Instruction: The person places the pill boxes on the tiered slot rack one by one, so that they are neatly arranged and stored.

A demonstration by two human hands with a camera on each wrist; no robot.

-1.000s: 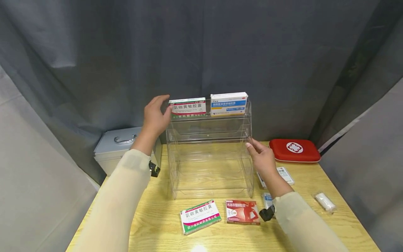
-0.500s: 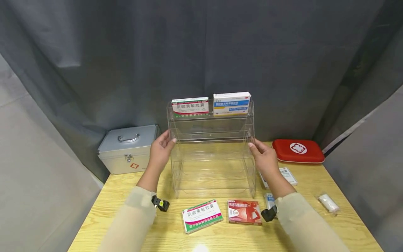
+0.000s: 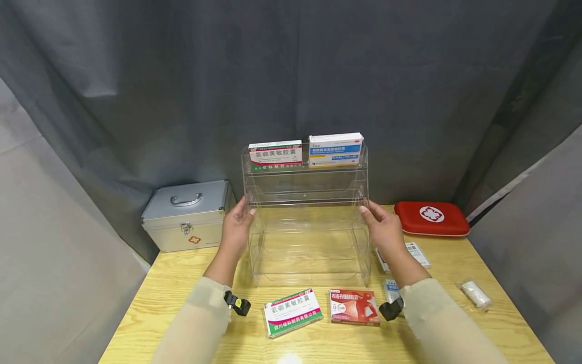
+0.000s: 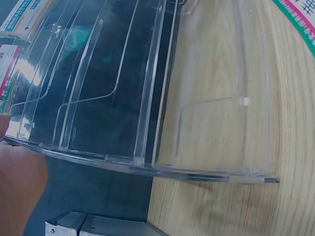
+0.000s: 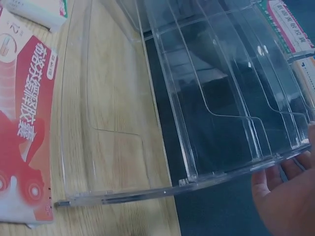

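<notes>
A clear plastic tiered display rack [image 3: 305,201] stands upright on the wooden table. My left hand [image 3: 236,227] holds its left side panel, thumb in front and fingers round the outer edge. At the opposite panel my right hand [image 3: 384,230] grips the edge at a similar height; the right wrist view shows fingers behind the rack wall [image 5: 216,179]. On the top tier sit a white, green and magenta medicine box [image 3: 275,155] at left and a blue and white medicine box [image 3: 335,150] at right. The lower tiers hold nothing.
Before the rack lie a green and white medicine box [image 3: 293,313] and a red medicine box [image 3: 354,306]. More boxes, one blue and white [image 3: 392,289], lie partly behind my right arm. A silver case [image 3: 186,215], red first-aid pouch [image 3: 432,219] and white wrapped roll [image 3: 475,293] surround them.
My left hand has come down from the green and white box on the top tier to the rack's left side, then slid slightly lower. My right hand stays at the right side.
</notes>
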